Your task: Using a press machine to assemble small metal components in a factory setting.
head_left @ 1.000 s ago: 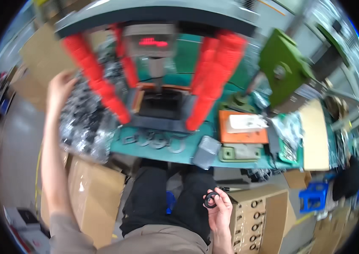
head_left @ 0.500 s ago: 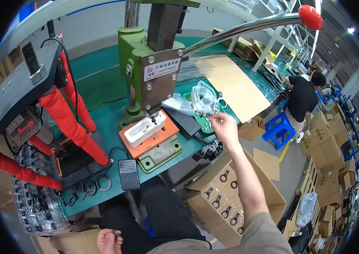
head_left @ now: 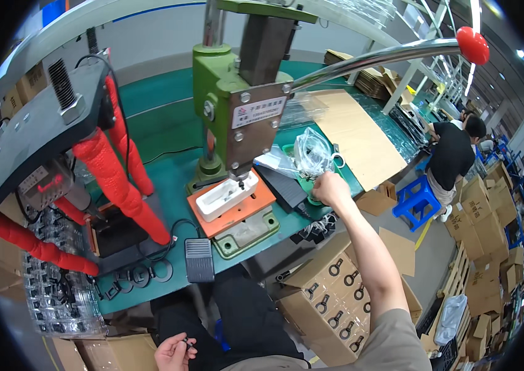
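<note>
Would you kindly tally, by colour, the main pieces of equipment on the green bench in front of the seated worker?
Green: 1, the lever press
Orange: 1, the fixture plate
White: 1, the fixture block
Grey: 1, the foot pedal
Red: 1, the lever knob
Total: 5
</note>
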`<state>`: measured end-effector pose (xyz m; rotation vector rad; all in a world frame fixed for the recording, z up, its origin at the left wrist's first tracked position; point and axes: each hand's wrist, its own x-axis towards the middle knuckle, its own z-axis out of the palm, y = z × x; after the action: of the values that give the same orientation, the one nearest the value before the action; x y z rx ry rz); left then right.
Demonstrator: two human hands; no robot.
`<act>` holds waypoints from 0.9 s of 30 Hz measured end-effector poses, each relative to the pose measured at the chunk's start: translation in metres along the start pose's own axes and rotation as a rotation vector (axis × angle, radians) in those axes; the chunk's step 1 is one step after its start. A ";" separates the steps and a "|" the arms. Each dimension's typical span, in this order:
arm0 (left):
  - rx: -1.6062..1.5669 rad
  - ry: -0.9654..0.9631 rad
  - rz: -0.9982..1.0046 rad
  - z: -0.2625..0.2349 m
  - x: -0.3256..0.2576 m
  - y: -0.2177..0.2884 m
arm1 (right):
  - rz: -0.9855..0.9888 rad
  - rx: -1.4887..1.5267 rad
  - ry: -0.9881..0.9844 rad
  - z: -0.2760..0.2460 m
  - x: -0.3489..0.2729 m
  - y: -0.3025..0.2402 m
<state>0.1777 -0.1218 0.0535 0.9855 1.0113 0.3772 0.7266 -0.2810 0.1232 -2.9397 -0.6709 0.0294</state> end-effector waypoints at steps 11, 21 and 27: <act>-0.049 -0.254 0.315 0.060 -0.004 0.062 | 0.053 1.512 0.051 -0.026 -0.162 -0.136; 0.282 -0.218 0.882 0.095 0.008 0.094 | -0.207 1.590 -0.137 0.007 -0.260 -0.220; 0.086 -0.229 0.647 0.088 -0.005 0.085 | 0.012 1.777 -0.156 0.008 -0.269 -0.231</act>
<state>0.2627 -0.1240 0.1412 1.3939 0.4840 0.7376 0.3839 -0.1900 0.1425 -1.2161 -0.2837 0.5290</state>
